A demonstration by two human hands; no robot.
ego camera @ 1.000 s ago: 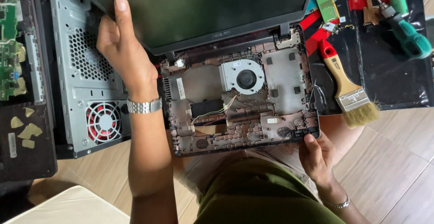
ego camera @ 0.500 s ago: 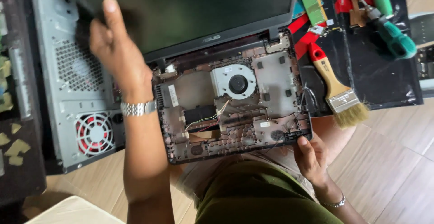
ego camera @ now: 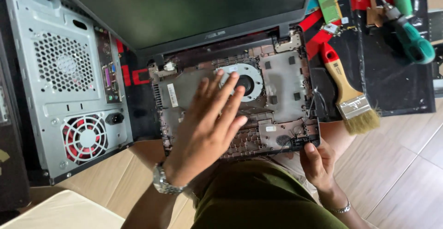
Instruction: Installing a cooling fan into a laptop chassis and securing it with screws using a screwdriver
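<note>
My left hand (ego camera: 210, 127) hovers flat, fingers spread and gripping nothing, over the opened black laptop base (ego camera: 277, 86) with its exposed inner frame, my fingertips (ego camera: 234, 75) reaching the edge of the round grey cooling fan (ego camera: 247, 82). My right hand (ego camera: 318, 162) pinches the near right corner of that base, thumb on top, and the base rests across my lap with its dark screen (ego camera: 184, 7) tilted away from me. A grey metal desktop computer case (ego camera: 64, 72) with a red fan stands just left of it, and a wooden-handled paintbrush (ego camera: 346, 90) and a green-handled screwdriver (ego camera: 413, 39) lie on a black mat (ego camera: 397, 86) to the right.
</note>
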